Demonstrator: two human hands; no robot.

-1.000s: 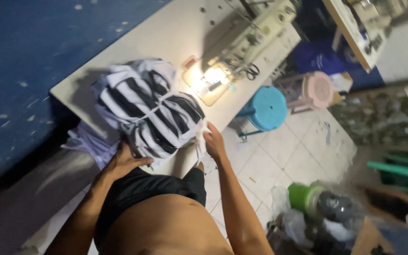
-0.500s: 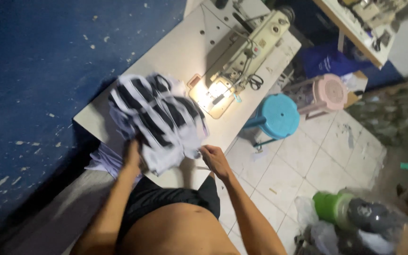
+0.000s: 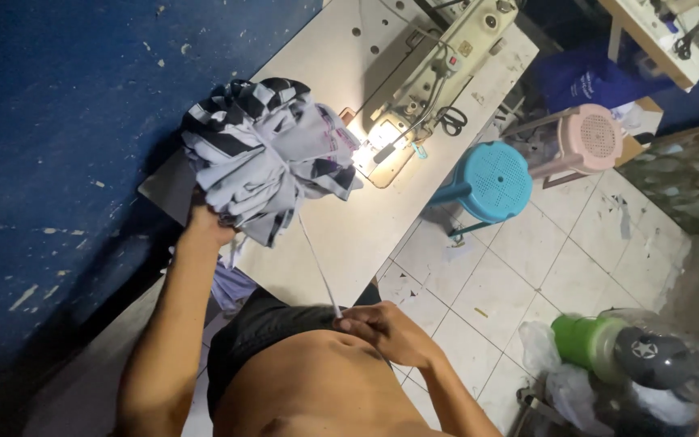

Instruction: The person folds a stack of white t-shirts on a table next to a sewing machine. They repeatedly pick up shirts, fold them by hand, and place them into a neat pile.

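Observation:
My left hand [image 3: 204, 226] grips the underside of a bundle of black-and-white striped and pale grey cloth pieces [image 3: 264, 154] and holds it up above the near left part of the sewing table [image 3: 349, 235]. A thin white string [image 3: 317, 263] runs from the bundle down to my right hand [image 3: 386, 333], which pinches its end close to my belly. The string looks taut. The bundle appears tied around its middle.
A sewing machine [image 3: 430, 69] with a lit lamp stands at the table's far end, scissors [image 3: 451, 121] beside it. A blue stool [image 3: 487, 182] and a pink stool [image 3: 588, 142] stand on the tiled floor to the right. Bags and a green container [image 3: 588, 344] lie lower right. A blue wall is on the left.
The bundle has been lifted off the table by my left hand. My right hand has pulled back toward my body, drawing the string out.

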